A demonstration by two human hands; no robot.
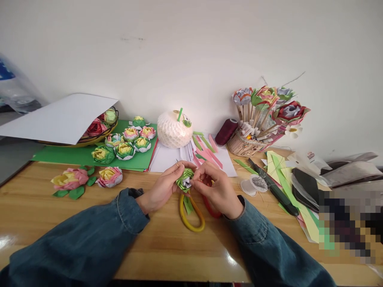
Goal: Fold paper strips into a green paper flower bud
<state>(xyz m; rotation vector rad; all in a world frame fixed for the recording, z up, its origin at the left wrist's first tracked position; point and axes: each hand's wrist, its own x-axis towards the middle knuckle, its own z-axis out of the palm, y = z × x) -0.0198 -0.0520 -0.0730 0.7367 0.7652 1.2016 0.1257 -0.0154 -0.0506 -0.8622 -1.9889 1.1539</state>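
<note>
Between my two hands is a small folded paper flower (184, 181), green outside with pale lilac paper at its centre. My left hand (164, 185) grips it from the left side, fingers curled round its back. At its right edge my right hand (216, 187) pinches the paper between thumb and fingers. Under the hands lie scissors with a yellow handle loop (192, 228) and a red loop partly covered by my right hand. A green paper scrap (188, 206) shows within the yellow loop. Pink paper strips (206, 153) lie just behind my hands.
Several finished paper flowers (125, 150) stand on green card (62, 154) at left. A white lidded jar (175, 129) and maroon thread spool (226, 132) are at the back. Right are a flower basket (245, 144), a wire spool (253, 184), and a dark green cutter (281, 195).
</note>
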